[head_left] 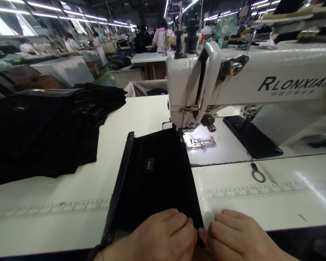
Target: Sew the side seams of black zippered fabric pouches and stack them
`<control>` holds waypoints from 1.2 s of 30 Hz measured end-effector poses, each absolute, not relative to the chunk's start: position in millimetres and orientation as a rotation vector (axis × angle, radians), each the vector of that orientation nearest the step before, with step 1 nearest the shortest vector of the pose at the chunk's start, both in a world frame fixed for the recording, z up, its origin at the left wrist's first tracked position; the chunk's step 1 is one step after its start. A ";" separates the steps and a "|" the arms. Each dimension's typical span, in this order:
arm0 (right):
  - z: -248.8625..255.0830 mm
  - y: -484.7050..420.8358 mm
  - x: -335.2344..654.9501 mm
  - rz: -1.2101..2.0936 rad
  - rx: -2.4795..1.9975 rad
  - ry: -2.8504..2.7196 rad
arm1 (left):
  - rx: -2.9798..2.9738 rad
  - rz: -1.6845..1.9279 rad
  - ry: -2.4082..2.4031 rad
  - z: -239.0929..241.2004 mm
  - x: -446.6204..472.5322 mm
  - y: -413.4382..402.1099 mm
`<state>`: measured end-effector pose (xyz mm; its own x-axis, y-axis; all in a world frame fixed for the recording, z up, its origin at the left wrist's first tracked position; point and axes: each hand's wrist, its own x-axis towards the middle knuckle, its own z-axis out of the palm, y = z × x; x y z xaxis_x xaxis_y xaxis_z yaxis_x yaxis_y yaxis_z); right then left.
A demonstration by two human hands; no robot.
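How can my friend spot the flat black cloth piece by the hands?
Find the big white metal sewing machine. Below its left end, a flat black cloth piece stretches to the bare left hand and right hand. Unlike the piled black cloths farther left, it lies separately.

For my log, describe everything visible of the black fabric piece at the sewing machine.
The black fabric piece is roughly rectangular, like matte cloth, with a small dark label and a glossier band along its left edge. It lies flat on the white table, its far right corner by the sewing machine head. The left hand holds its near end; the right hand touches its near right corner.
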<state>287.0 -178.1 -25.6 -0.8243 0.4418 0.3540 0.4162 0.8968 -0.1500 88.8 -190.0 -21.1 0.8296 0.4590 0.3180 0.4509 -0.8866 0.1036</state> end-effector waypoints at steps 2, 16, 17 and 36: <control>-25.2 -171.6 285.7 0.080 -0.643 -2.750 | 2.982 0.528 0.766 -19.6 87.6 -184.2; -22.1 -117.7 284.6 0.031 -0.495 -2.981 | 3.046 0.621 0.590 -19.1 72.9 -123.7; -24.1 -114.4 284.1 0.011 -0.503 -2.981 | 3.054 0.639 0.594 -19.7 71.9 -120.3; -49.8 -64.3 275.8 -0.214 -0.685 -2.789 | 3.200 0.674 0.593 -38.9 58.7 -52.9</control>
